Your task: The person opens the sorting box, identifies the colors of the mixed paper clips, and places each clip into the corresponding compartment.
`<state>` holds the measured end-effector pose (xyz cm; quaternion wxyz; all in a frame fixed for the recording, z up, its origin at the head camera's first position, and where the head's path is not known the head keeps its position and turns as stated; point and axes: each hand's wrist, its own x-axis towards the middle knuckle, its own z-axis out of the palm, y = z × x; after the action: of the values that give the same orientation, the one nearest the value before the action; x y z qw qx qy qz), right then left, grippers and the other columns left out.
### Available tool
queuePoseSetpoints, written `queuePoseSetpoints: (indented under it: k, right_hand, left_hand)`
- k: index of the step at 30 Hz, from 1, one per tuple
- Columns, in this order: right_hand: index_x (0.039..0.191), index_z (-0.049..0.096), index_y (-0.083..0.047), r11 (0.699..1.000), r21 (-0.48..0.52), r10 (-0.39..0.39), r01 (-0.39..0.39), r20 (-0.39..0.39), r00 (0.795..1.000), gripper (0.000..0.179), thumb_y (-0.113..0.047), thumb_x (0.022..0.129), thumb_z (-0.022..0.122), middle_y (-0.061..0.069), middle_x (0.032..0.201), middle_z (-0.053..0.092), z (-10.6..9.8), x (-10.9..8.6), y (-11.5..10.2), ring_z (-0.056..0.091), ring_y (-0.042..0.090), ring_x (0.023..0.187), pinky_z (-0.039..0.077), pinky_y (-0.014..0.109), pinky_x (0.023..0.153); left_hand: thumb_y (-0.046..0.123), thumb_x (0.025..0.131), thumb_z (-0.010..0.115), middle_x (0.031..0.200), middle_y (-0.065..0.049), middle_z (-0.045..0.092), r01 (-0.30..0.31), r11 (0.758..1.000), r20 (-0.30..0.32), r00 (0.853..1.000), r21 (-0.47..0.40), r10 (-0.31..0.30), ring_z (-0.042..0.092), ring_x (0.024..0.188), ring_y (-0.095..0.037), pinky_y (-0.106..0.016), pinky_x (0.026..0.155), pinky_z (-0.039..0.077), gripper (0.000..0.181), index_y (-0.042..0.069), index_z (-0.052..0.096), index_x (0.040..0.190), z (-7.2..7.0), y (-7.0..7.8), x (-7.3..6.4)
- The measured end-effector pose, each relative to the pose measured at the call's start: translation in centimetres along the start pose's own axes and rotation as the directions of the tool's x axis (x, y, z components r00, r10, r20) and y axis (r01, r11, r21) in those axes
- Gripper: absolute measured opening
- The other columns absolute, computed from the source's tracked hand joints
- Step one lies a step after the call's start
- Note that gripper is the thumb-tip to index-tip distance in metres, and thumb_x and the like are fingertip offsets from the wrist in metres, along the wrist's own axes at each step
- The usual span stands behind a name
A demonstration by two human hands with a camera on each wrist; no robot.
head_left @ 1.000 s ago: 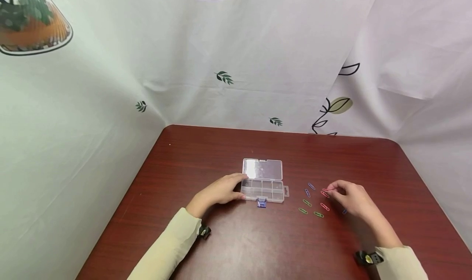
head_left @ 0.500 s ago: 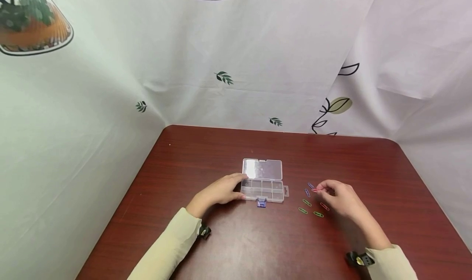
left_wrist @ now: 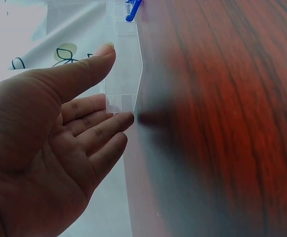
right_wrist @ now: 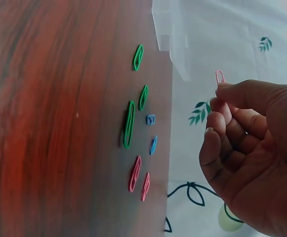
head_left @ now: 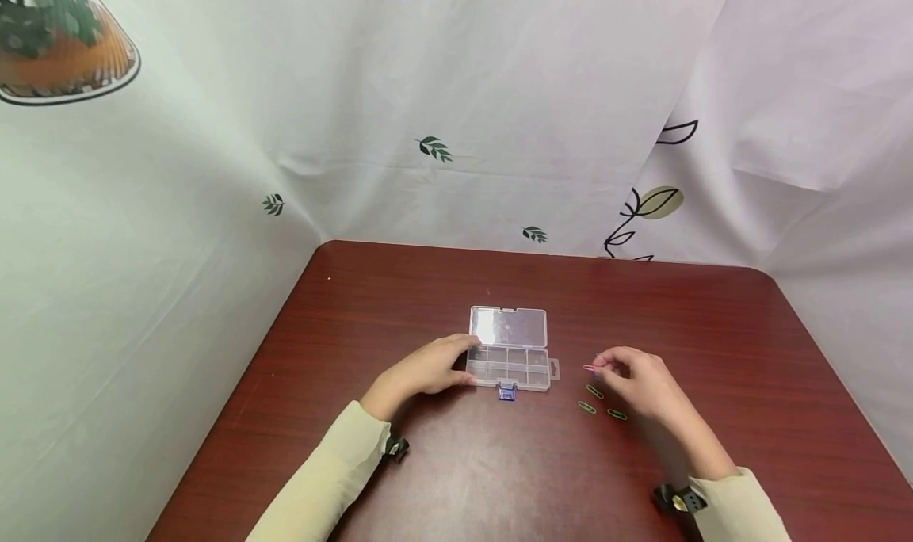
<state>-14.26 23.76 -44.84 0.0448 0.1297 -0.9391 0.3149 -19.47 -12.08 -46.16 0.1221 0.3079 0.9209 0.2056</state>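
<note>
My left hand [head_left: 430,365] holds the left end of a clear plastic compartment box [head_left: 518,379], thumb at the front corner and fingers at the back. The box lies with its lid [head_left: 508,328] folded back and a blue latch [head_left: 506,392] at the front; its compartments look empty. My right hand [head_left: 638,379] pinches a pink paper clip [right_wrist: 220,76] between thumb and forefinger, raised over the table to the right of the box. In the right wrist view, green paper clips [right_wrist: 128,124], blue paper clips [right_wrist: 153,145] and pink paper clips [right_wrist: 135,174] lie below it.
The dark red wooden table [head_left: 442,471] ends at the back against a white cloth [head_left: 542,130] with leaf prints. A hanging tab [head_left: 555,369] sticks out from the box's right end, facing the clips.
My right hand has lifted a pink paper clip from the group and carried it left, nearer the box. The left hand and the box have stayed still.
</note>
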Motion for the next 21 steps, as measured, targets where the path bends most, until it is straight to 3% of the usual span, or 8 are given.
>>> queuePoseSetpoints:
  k: [21]
  right_hand:
    - [0.090,0.073,-0.014,0.999,0.033,-0.008,0.007,0.014,1.000,0.008,-0.007,0.088,0.077,-0.007,0.080,0.063,1.6,1.0,-1.5,0.054,0.006,0.071,0.048,0.023,0.063]
  left_hand:
    - [0.031,0.093,0.075,0.149,-0.013,0.051,0.020,1.000,0.000,1.000,-0.010,-0.020,0.047,0.139,-0.028,-0.042,0.117,0.038,0.066,0.005,0.049,0.147,0.0,0.1,0.0]
